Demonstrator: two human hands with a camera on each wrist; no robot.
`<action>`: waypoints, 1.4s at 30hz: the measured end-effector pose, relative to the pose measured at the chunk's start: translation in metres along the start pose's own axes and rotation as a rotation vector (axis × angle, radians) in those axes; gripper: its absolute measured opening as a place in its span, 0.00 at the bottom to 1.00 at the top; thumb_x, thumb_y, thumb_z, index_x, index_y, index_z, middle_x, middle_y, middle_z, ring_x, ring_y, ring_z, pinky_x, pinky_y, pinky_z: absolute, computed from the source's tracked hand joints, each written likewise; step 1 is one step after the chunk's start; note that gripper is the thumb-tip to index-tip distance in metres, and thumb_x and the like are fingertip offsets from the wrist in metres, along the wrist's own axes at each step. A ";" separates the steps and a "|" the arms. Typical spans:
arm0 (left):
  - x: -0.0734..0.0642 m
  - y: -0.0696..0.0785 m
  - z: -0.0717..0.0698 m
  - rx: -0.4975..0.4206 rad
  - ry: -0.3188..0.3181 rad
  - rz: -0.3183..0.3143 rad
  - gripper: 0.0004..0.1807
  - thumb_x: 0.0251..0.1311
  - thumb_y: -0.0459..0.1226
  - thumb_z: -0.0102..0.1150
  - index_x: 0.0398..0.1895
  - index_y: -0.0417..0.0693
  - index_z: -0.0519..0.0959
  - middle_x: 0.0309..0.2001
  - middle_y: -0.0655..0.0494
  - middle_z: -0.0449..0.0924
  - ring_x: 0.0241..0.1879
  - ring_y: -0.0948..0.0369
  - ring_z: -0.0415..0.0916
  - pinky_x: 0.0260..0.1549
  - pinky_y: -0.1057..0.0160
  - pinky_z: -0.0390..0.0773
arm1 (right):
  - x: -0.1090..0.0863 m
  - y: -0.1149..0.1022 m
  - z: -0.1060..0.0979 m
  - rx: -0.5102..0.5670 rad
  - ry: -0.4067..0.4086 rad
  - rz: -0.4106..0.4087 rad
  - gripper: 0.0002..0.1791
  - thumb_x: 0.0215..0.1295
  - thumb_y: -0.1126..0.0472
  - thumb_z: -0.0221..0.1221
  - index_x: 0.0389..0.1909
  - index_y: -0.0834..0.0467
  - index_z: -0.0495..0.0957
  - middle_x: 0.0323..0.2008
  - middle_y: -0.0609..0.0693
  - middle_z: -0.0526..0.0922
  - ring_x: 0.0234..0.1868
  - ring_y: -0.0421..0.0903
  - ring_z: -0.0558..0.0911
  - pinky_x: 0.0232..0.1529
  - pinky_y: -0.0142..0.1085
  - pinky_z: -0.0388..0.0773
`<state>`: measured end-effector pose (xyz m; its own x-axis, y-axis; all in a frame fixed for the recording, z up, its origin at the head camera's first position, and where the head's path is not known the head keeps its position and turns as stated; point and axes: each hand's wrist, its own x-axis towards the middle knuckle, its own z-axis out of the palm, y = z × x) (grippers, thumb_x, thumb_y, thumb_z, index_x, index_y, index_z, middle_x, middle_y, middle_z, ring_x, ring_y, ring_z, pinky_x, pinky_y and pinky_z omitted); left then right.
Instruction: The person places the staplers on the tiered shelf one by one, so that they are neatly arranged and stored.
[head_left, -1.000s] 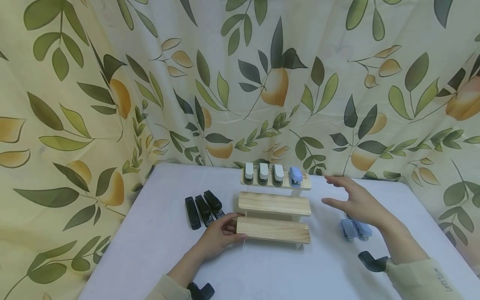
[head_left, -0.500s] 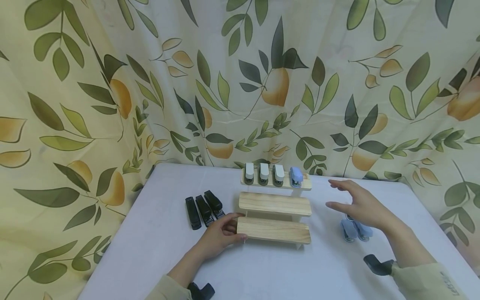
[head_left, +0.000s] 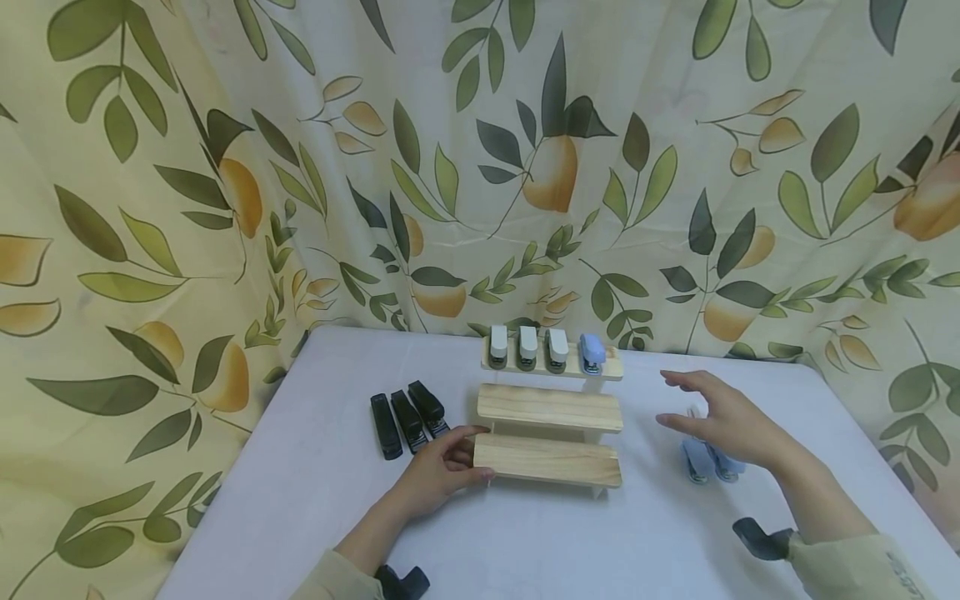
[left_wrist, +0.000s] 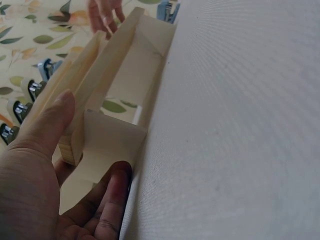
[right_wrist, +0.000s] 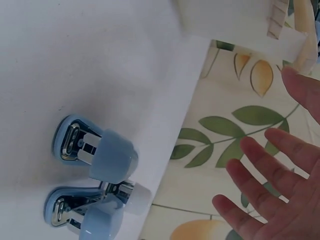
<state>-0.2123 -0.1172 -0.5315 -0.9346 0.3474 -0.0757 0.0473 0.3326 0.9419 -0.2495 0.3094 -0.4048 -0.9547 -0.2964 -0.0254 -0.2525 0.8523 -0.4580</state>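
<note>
My left hand (head_left: 438, 475) grips the left end of a three-step wooden rack (head_left: 547, 460) with white side panels. In the left wrist view, the thumb lies at the board (left_wrist: 115, 55) and the fingers reach beside the end panel (left_wrist: 114, 131). Across from it, my right hand (head_left: 723, 421) hovers with spread fingers, holding nothing. Below that hand, two blue staplers (right_wrist: 114, 156) stand on the table; a whitish stapler (right_wrist: 138, 199) shows partly behind them. On the rack's top step stand three white staplers (head_left: 527, 346) and one blue stapler (head_left: 592, 352).
Three black staplers (head_left: 408, 418) lie left of the rack, close to my left hand. The middle step (head_left: 547, 406) and lowest step are bare wood. A white cloth covers the table (head_left: 540, 550); a leaf-patterned curtain (head_left: 450, 167) hangs behind it.
My right hand has drawn away from the rack, rightward and slightly down, and now covers more of the blue staplers. The left hand and the rack have stayed put.
</note>
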 end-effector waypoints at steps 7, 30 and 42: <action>0.000 0.000 0.000 -0.002 -0.002 0.004 0.33 0.58 0.54 0.75 0.67 0.75 0.74 0.50 0.60 0.81 0.48 0.61 0.81 0.50 0.63 0.82 | -0.001 0.005 0.003 -0.010 -0.003 0.007 0.45 0.66 0.41 0.68 0.74 0.64 0.65 0.69 0.68 0.71 0.67 0.71 0.70 0.60 0.74 0.69; 0.000 -0.001 -0.001 0.000 -0.007 0.007 0.33 0.58 0.54 0.74 0.68 0.74 0.74 0.50 0.59 0.81 0.48 0.61 0.81 0.50 0.63 0.81 | -0.009 0.017 0.008 -0.023 -0.049 0.030 0.45 0.64 0.39 0.69 0.72 0.64 0.68 0.69 0.69 0.71 0.68 0.72 0.70 0.61 0.74 0.68; 0.000 0.001 -0.001 0.008 -0.005 0.006 0.33 0.58 0.54 0.74 0.67 0.76 0.74 0.50 0.60 0.81 0.48 0.61 0.81 0.50 0.63 0.81 | -0.012 0.022 0.011 -0.022 -0.065 0.031 0.44 0.63 0.42 0.70 0.72 0.63 0.69 0.68 0.70 0.71 0.68 0.74 0.70 0.61 0.73 0.68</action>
<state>-0.2123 -0.1175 -0.5305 -0.9327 0.3536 -0.0713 0.0561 0.3375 0.9397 -0.2418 0.3271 -0.4244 -0.9500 -0.2964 -0.0978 -0.2267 0.8706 -0.4367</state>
